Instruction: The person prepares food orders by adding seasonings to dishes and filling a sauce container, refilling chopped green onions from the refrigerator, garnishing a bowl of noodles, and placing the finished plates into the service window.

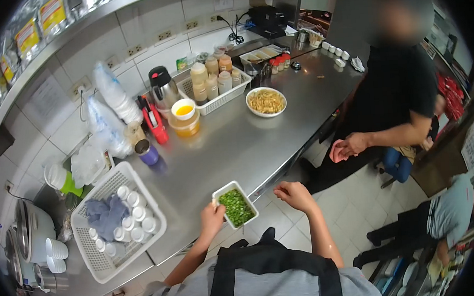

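My left hand grips the near left side of a white rectangular container, thumb over its rim. Chopped green onions fill the container, which is held by the counter's front edge. Off to the right of it, apart from it, my right hand is raised over the floor with its fingers curled together. Whatever may be between those fingers is too small to make out. Farther back on the counter stands a white bowl of noodles, touched by neither hand.
On the steel counter are a white basket with small white containers and a grey cloth, a purple cup, a tub of yellow liquid and a basket of sauce bottles. A person in black stands at right, holding a pink cloth.
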Demonstrator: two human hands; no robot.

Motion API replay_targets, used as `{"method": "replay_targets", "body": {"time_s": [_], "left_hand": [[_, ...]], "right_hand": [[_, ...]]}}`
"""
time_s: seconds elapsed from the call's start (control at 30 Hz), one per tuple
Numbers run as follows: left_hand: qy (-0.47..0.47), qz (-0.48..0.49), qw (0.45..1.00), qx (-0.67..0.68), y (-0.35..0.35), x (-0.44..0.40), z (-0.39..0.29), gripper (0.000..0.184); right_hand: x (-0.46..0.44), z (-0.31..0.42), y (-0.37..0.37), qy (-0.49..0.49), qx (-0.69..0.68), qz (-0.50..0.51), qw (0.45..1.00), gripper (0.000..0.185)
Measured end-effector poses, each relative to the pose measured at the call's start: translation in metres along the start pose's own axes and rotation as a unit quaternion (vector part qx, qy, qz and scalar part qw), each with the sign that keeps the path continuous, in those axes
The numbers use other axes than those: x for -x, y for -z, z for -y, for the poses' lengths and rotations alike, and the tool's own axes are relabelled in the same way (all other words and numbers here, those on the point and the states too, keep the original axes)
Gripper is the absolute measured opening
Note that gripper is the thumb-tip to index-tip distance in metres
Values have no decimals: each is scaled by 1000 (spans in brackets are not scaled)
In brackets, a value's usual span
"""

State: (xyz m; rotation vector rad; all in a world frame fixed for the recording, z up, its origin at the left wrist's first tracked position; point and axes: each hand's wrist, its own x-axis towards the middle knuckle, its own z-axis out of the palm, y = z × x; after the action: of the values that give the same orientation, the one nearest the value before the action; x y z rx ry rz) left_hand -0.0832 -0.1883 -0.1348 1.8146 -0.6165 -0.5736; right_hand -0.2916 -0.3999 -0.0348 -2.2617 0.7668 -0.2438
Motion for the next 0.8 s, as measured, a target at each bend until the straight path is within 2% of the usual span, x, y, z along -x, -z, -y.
{"method": "replay_targets", "body": {"time_s": [0.07, 0.1, 0.2, 0.3, 0.37, 0.47, 0.5, 0.6, 0.63, 0.7, 0.77, 0.8], "left_hand": [[30, -34, 997, 68, -18, -10, -15, 25], [44, -51, 992, 102, -31, -16, -24, 24], [84, -100, 987, 91, -64, -39, -52, 24], [77, -121, 985, 95, -101, -71, -69, 24], [69, -127, 983, 110, -125, -95, -93, 25], [79, -104, 989, 65, -157, -138, -110, 25], [77, -87, 992, 40, -166, -158, -116, 25], [7, -68, 998, 12, -202, -208, -135, 24], [32, -24, 999, -4, -209, -220, -152, 27], [18, 14, 999, 29, -234, -251, -168, 30], [-14, 52, 998, 12, -250, -279, -168, 36], [-21, 27, 999, 42, -259, -289, -164, 36]], "right_hand": [[-36, -27, 35, 51, 67, 15, 996, 25], [-52, -36, 56, 63, 41, 32, 997, 26], [-107, -68, 97, 60, -29, 87, 994, 28], [-147, -68, 116, 76, -94, 180, 976, 35], [-170, -70, 114, 104, -146, 219, 959, 39], [-209, -79, 117, 145, -108, 237, 955, 40], [-222, -84, 123, 120, -78, 251, 957, 33], [-245, -113, 139, 144, -58, 124, 980, 26], [-252, -121, 151, 131, -36, 98, 986, 24], [-273, -137, 167, 125, 4, 40, 991, 20], [-296, -143, 195, 105, -10, 25, 994, 20], [-310, -146, 210, 96, -17, 22, 995, 20]]}}
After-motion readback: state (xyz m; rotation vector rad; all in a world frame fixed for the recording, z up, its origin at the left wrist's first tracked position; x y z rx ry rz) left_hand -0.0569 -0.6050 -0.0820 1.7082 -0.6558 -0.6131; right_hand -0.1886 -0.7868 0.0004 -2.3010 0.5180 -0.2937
